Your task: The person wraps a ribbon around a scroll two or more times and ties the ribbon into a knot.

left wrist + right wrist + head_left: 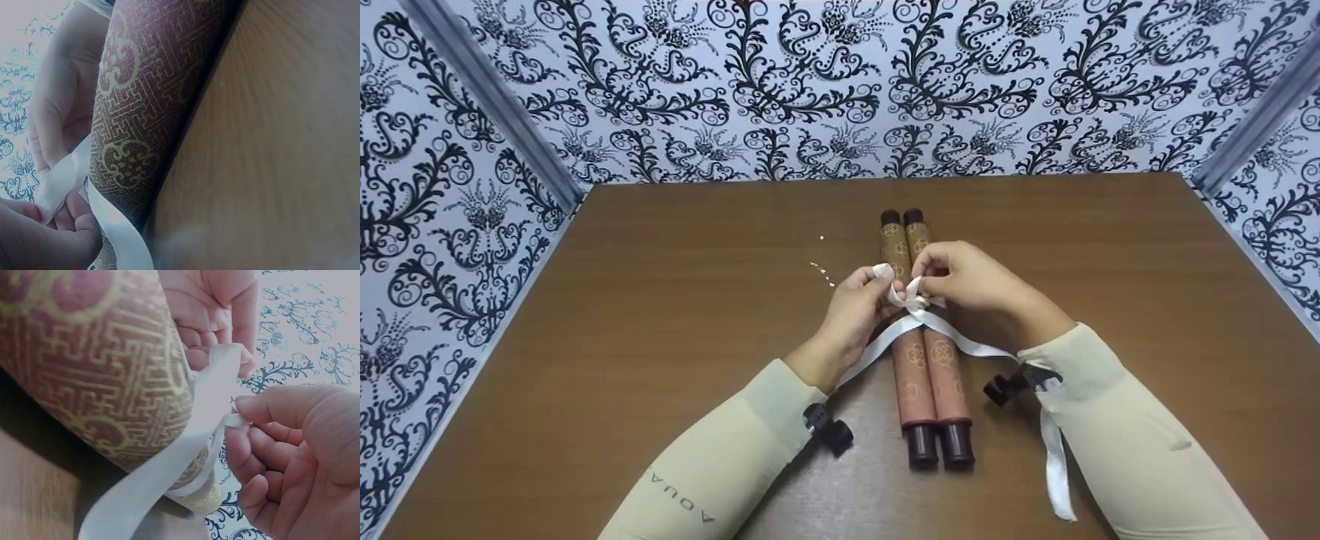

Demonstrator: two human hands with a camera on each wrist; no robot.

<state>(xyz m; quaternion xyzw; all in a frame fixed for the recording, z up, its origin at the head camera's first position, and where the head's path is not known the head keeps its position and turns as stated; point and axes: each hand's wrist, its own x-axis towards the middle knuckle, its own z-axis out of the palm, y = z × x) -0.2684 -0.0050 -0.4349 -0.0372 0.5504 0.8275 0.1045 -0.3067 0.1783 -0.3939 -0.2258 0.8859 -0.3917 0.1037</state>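
Observation:
A rolled scroll (915,382) of patterned red and gold-brown cloth lies lengthwise on the table, its two rollers side by side with dark end knobs. White ribbon (975,348) passes round its middle and crosses on top, where a loop or knot sits. My left hand (855,306) pinches one part of the ribbon just left of the crossing. Opposite it, my right hand (966,279) pinches another part between thumb and forefinger, plain in the right wrist view, where the ribbon (140,489) drapes over the cloth. Exactly how the knot runs is hidden by fingers.
The brown wooden table (682,330) meets patterned panels (825,90) at the back and sides. Small white specks (822,271) lie left of the scroll. One long ribbon tail (1056,472) hangs past the right forearm; the other runs under the left wrist.

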